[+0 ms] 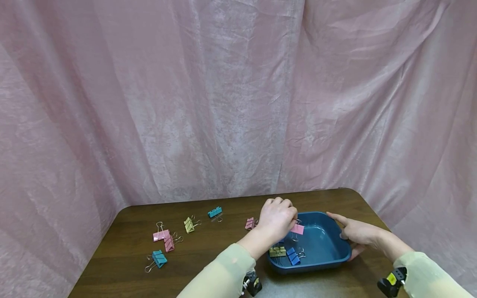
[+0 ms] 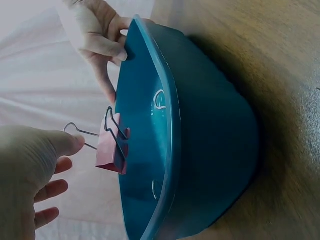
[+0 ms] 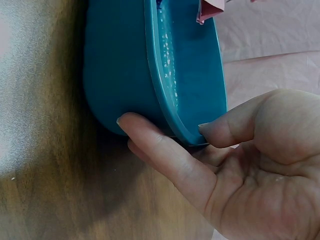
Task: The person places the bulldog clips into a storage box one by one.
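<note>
My left hand point(image 1: 277, 217) pinches a pink binder clip point(image 1: 297, 229) by one wire handle, over the left part of a blue plastic tray point(image 1: 324, 246). In the left wrist view the pink binder clip point(image 2: 107, 148) hangs at the tray's opening, its other handle free. My right hand point(image 1: 362, 236) holds the tray's right end. The right wrist view has the thumb over the rim point(image 3: 170, 115) and fingers along the outer wall. Inside the tray lie a yellow binder clip point(image 1: 277, 252) and a blue binder clip point(image 1: 293, 256); my left forearm partly covers that end.
On the brown table point(image 1: 123, 256), left of the tray, lie two pink binder clips point(image 1: 169, 243) close together, a teal one point(image 1: 159, 259), a yellow one point(image 1: 189, 224) and another teal one point(image 1: 214, 212). A pink clip point(image 1: 250, 224) lies beside my left wrist. Pink curtain point(image 1: 223, 103) hangs behind.
</note>
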Demonstrator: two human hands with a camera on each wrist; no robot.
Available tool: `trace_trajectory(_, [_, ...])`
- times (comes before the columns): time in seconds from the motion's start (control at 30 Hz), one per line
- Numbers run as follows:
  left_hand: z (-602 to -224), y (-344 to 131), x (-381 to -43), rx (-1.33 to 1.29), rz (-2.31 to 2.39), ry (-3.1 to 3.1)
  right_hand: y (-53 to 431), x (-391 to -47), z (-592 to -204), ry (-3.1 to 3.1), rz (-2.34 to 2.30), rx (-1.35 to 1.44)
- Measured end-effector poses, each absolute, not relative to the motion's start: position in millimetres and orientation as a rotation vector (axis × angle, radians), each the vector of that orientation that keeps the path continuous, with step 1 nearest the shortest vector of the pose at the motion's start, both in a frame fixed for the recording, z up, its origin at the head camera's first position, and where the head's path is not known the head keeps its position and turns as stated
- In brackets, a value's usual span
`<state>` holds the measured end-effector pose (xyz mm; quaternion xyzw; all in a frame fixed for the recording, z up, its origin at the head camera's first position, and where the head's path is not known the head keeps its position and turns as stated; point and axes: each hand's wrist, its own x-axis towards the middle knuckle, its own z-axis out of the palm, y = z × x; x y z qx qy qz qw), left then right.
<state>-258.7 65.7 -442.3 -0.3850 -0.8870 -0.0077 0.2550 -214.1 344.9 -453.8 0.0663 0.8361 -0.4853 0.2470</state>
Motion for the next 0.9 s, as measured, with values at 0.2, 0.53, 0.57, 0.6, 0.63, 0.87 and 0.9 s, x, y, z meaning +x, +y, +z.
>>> trace_trajectory(0.2, [-444.7,70.9,-257.6,-1.042,-0.012,-2.420,344.2,-213.3,-453.9,2.281,-1.328,0.186])
trace_trajectory(0.53, [-446.9,73.7,-258.5,-1.041,0.000,-2.439,343.3,-212.0,-453.4,2.293,-1.325,0.184])
trace_trajectory(0.57, [-447.0,73.6,-258.5,-1.043,0.000,-2.455,343.5,-212.0,-453.7,2.295,-1.325,0.180])
trace_trajectory(0.6, [-447.0,73.4,-258.2,-1.044,-0.001,-2.475,343.7,-212.0,-454.2,2.296,-1.325,0.175])
trace_trajectory(0.63, [-447.1,73.3,-257.9,-1.046,-0.002,-2.498,343.9,-212.1,-454.4,2.294,-1.327,0.170])
trace_trajectory(0.87, [-447.5,69.8,-257.1,-1.044,-0.021,-2.562,344.3,-213.2,-453.9,2.288,-1.322,0.170])
trace_trajectory(0.9, [-447.1,69.3,-256.9,-1.043,-0.025,-2.559,344.4,-213.4,-454.0,2.286,-1.321,0.173])
